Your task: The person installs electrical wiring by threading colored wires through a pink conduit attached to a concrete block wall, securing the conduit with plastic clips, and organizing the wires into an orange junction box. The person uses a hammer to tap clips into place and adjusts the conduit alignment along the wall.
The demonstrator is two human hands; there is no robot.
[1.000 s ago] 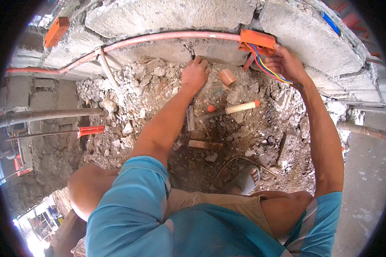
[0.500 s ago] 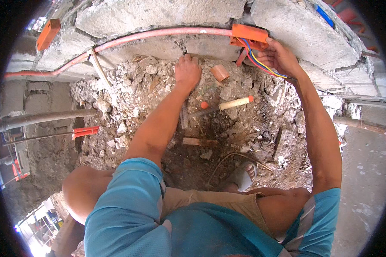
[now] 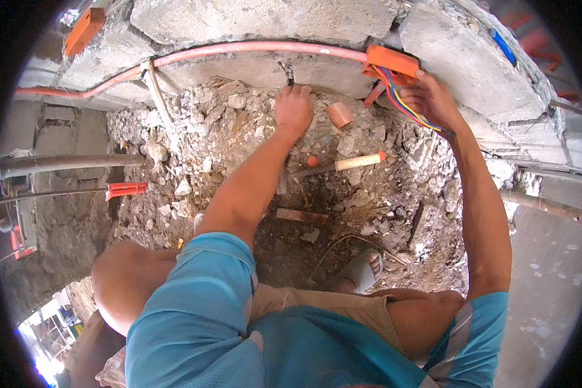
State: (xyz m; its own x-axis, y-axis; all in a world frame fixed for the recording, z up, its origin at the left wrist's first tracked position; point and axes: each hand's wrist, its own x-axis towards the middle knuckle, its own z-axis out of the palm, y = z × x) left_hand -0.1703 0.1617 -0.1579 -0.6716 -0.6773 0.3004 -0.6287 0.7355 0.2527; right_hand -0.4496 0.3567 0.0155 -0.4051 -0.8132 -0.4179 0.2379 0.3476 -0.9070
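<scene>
An orange electrical box sits against the grey block wall, at the right end of a pink conduit. Fingers of my right hand grip the box's lower right corner. Blue, yellow and red wires run out of the box and down past that hand to the wrist. My left hand is at the wall's foot, just below a dark crack between blocks. Its fingers are curled and pressed together, and their tips are hidden, so anything in them cannot be made out.
Broken rubble covers the ground along the wall. A short piece of orange-brown pipe and a hammer with a pale handle lie on it. A wooden stick leans at the conduit. Another orange box is at upper left.
The whole view has shifted slightly, with the wall and box appearing a little farther right. Both hands keep their places, the right at the box and the left at the wall's foot.
</scene>
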